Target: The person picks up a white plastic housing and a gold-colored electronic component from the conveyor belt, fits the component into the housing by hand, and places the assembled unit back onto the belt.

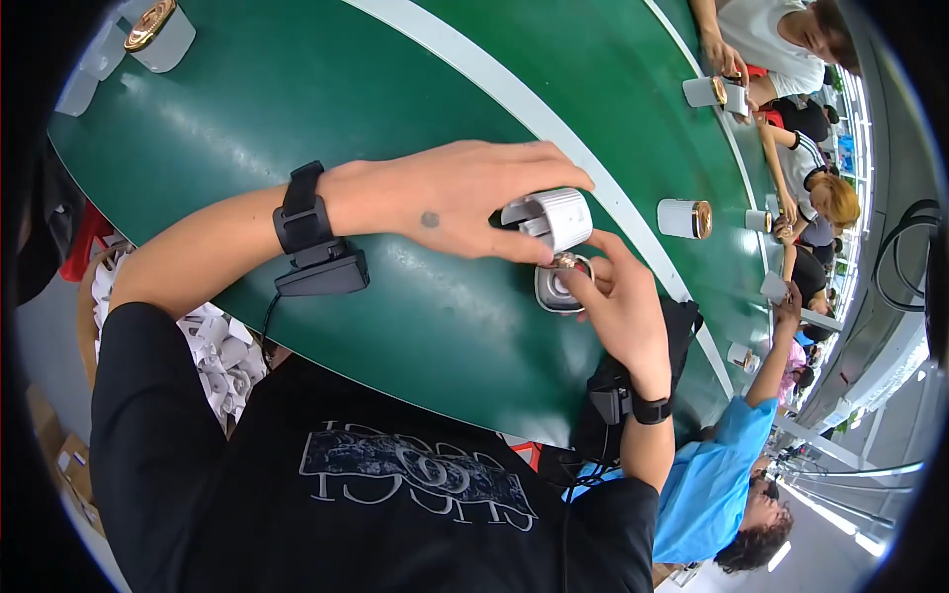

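Nearest, a black printed shirt (395, 474) is seen; above the green desk (297, 109), a white ribbed plastic housing (554, 217) is gripped by the left hand (465, 203) while a small brass-tipped part (563, 262) is pinched by the right hand (618, 301), so fitting seems underway and careful alignment is needed.

My one camera sits on my head and looks steeply down at the green belt (297, 109), close above it. The belt runs off toward the upper right, its white stripe (554, 128) bending with the fisheye rim.
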### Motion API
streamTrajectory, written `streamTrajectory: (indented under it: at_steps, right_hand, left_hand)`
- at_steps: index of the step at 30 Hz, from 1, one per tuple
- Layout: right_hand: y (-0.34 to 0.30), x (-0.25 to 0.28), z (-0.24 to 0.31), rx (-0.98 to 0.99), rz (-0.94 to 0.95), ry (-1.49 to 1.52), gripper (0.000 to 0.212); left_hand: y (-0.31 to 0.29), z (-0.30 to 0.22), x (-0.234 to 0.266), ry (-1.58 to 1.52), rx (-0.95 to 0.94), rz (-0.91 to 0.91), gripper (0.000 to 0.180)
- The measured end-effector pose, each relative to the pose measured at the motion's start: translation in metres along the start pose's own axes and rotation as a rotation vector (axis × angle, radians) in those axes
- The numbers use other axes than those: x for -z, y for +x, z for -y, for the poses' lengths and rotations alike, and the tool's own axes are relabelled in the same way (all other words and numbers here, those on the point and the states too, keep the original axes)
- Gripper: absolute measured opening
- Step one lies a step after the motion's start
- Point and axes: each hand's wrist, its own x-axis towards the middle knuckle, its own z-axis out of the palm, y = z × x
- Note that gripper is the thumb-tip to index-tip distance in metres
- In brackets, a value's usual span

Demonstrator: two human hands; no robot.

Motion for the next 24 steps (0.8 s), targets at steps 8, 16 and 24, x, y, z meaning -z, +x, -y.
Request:
streamTrajectory:
  at_steps: [8,16,24]
  right_hand:
    - [0.002,0.000,-0.008,-0.161,0.266,0.896,0.043]
    - [-0.018,0.020,0.007,0.087,-0.122,-0.134,0.026]
    - [-0.011,-0.009,0.022,0.194,-0.272,0.406,0.026]
  left_hand:
    - [-0.007,-0.001,-0.016,-0.055,-0.051,-0.064,0.074]
    - [-0.003,-0.006,-0.001,0.180,-0.130,0.042,0.068]
    - [0.002,-0.019,0.003,-0.166,0.214,0.304,0.059]
